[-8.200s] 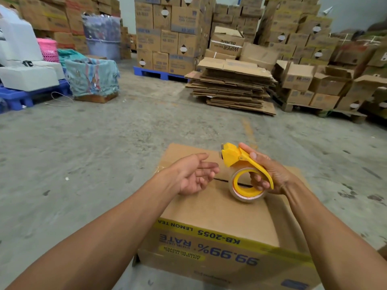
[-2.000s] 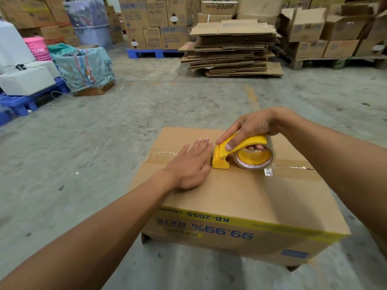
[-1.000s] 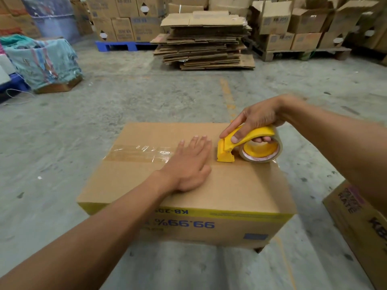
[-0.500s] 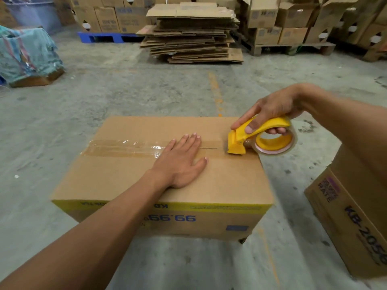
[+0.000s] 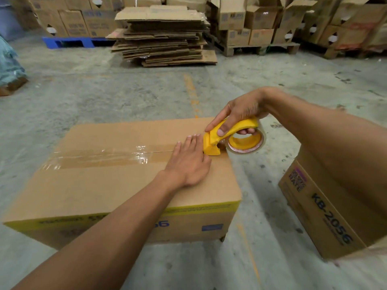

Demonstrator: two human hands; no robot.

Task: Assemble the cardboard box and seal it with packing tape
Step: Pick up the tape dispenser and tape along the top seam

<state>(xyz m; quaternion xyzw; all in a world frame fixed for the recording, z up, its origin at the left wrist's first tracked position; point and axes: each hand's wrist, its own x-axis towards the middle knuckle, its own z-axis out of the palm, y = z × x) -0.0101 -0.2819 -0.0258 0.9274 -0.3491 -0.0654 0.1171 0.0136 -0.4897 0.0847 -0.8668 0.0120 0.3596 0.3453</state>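
A closed cardboard box [image 5: 100, 185] with a yellow printed band stands on the concrete floor. A strip of clear packing tape [image 5: 109, 156] runs along its top seam from the left edge. My left hand [image 5: 188, 162] lies flat on the box top, fingers straight, pressing on the tape just behind the dispenser. My right hand [image 5: 240, 111] grips the handle of the yellow tape dispenser [image 5: 230, 136], whose nose sits on the seam near the box's right edge. The tape roll hangs past that edge.
A second cardboard box [image 5: 326, 210] marked KB-2056 stands close on the right. A pile of flattened cartons [image 5: 163, 36] lies ahead on the floor. Stacked boxes on pallets [image 5: 259, 24] line the back, with a blue pallet [image 5: 67, 41] at back left.
The dispenser has travelled rightward along the seam, leaving tape behind it. My left hand has slid right after it, and its fingertips now touch the dispenser's nose.
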